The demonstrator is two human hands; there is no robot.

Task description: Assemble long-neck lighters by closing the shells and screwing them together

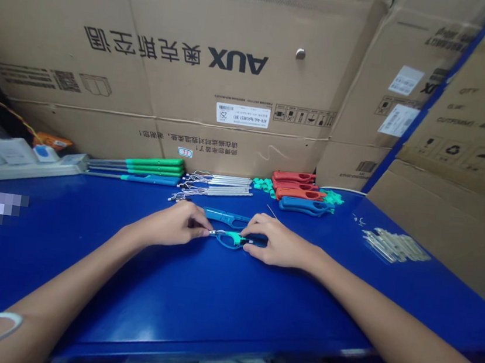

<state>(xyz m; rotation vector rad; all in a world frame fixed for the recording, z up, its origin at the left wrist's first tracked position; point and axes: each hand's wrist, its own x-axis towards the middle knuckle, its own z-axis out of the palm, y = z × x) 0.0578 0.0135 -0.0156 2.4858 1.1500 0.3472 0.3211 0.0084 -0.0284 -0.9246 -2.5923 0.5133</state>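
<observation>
My left hand [179, 224] pinches a small metal end piece at the left tip of an opened blue lighter shell [226, 244]. My right hand [281, 242] is closed around the handle end of this shell, fingers curled on both sides of it. Between the hands a bright green trigger [234, 238] sits in the shell, with a dark part next to it towards my right fingers. Just behind lies another blue shell half [224, 217], partly covered by my hands. My fingertips hide the finer parts.
Along the back lie finished-looking green lighters [156, 165], a blue lighter [154, 179], metal tubes with wires [224, 187], green triggers [265, 185], red shells [293, 179] and blue shells [304, 205]. Clear tanks [396, 246] lie right; a power strip [58, 166] left. Cardboard [169, 90] walls the table.
</observation>
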